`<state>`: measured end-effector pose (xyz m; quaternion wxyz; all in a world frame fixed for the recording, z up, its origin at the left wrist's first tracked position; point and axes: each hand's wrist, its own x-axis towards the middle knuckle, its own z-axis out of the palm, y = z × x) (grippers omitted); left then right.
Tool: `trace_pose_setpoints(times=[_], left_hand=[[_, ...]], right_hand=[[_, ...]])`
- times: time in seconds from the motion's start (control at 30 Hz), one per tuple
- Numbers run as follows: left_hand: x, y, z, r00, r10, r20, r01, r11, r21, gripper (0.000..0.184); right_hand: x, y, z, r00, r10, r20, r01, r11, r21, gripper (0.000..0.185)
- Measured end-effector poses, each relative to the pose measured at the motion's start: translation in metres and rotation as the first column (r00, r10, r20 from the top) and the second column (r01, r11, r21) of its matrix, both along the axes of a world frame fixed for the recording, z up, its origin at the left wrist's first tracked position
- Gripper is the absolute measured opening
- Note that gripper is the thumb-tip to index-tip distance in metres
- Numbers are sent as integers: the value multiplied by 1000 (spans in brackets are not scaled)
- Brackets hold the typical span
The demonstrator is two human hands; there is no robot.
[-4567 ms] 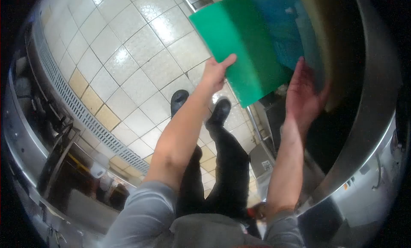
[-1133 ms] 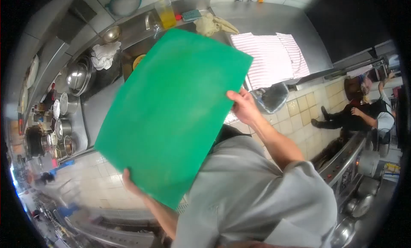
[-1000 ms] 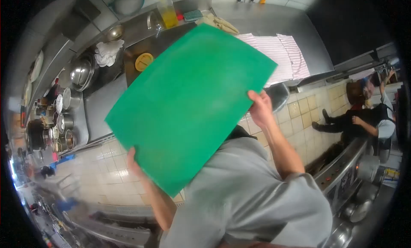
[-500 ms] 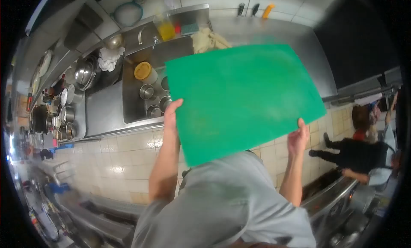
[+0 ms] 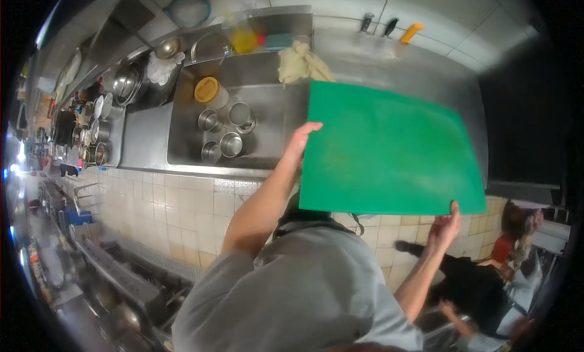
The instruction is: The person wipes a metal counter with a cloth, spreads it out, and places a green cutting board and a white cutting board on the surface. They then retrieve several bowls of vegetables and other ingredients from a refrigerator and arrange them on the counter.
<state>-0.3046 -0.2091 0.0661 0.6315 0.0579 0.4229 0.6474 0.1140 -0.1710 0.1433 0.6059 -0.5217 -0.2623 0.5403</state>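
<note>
A large green cutting board (image 5: 389, 151) is held out flat in front of me, over the right part of the counter. My left hand (image 5: 300, 138) grips its left edge, with the thumb on top and the other fingers hidden beneath. At the near right corner my right hand (image 5: 446, 225) pinches the edge, thumb up and fingers under the board. Faint stains and scuffs mark the green surface. A crumpled pale yellow cloth (image 5: 298, 63) lies just beyond the board's far left corner.
To the left, a steel sink (image 5: 274, 151) holds several metal cups (image 5: 231, 144) and a yellow-lidded tub (image 5: 208, 90). Knife handles (image 5: 391, 27) stand against the back wall. Metal bowls (image 5: 126, 83) sit further left. A person in dark clothes (image 5: 474, 285) is at the lower right.
The board has moved right and turned slightly clockwise, with both hands still on it. More of the sink and its cups now shows. The other person appears lower and closer.
</note>
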Motion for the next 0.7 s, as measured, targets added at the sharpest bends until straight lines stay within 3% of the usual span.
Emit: trace_pose_setpoints(times=[0.03, 0.27, 0.4, 0.5, 0.57, 0.7], left_hand=[[-2, 8, 1, 999, -19, -26, 18, 1000, -23, 31], [-16, 53, -24, 998, -61, -3, 60, 996, -72, 30], [-46, 93, -35, 986, -68, 151, 95, 980, -176, 30], [-68, 121, -14, 978, -172, 118, 190, 968, -165, 32], [-73, 126, 16, 988, -153, -23, 143, 959, -243, 36], [-45, 79, 33, 982, -108, -155, 75, 975, -209, 35]], right_hand=[[-4, 6, -1, 995, -76, 69, 80, 996, -43, 14], [-27, 51, 0, 984, -7, 181, 22, 996, -83, 19], [-43, 76, -17, 996, -8, 84, 16, 995, -94, 23], [-62, 101, -35, 1000, -30, 11, 31, 995, -90, 19], [-55, 118, -45, 999, -34, -10, 33, 997, -65, 16], [-27, 114, -58, 999, 32, 14, -31, 997, -66, 25]])
